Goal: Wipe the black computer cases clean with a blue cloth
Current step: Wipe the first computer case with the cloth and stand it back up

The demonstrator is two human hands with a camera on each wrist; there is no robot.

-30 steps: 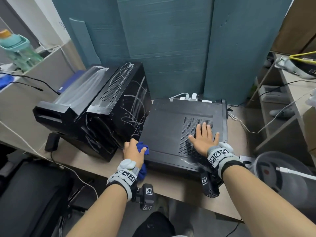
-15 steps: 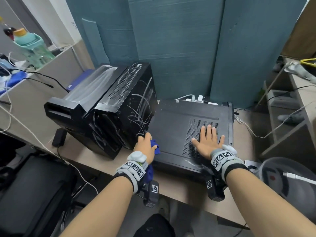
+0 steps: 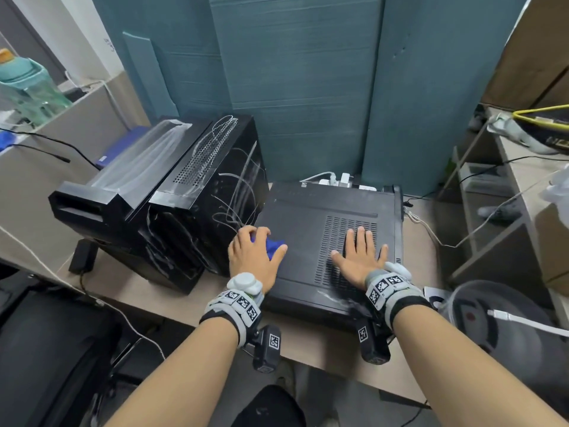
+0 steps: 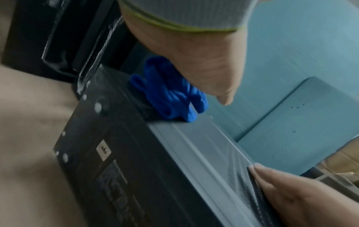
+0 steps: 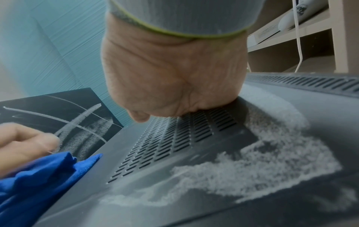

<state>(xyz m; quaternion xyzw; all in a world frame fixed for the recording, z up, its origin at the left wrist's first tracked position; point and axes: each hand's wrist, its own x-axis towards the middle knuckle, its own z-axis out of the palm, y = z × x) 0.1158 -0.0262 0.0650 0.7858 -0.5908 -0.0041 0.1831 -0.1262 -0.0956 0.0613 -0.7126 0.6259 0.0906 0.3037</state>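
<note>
The flat computer case (image 3: 320,238) lay on its side on the desk (image 3: 172,300), its long axis running from the desk's near edge toward the teal panels (image 3: 295,87) behind. Just left of this case stood the upright computer case (image 3: 215,204), streaked with white marks; I cannot tell whether the two touched. The left hand (image 3: 254,260) curled its grip round the blue cloth (image 4: 170,92), bunched on the flat case's top at its left edge. The right hand (image 3: 358,260) lay flat, fingers straight, on the vent slots (image 5: 174,138) toward the case's right side. Bare top stretched beyond both hands toward the panels. A pale dusty smear (image 5: 262,165) crossed the near right part of the top. Right of the case a strip of desk stayed bare, crossed by a white cable (image 3: 431,235).
</note>
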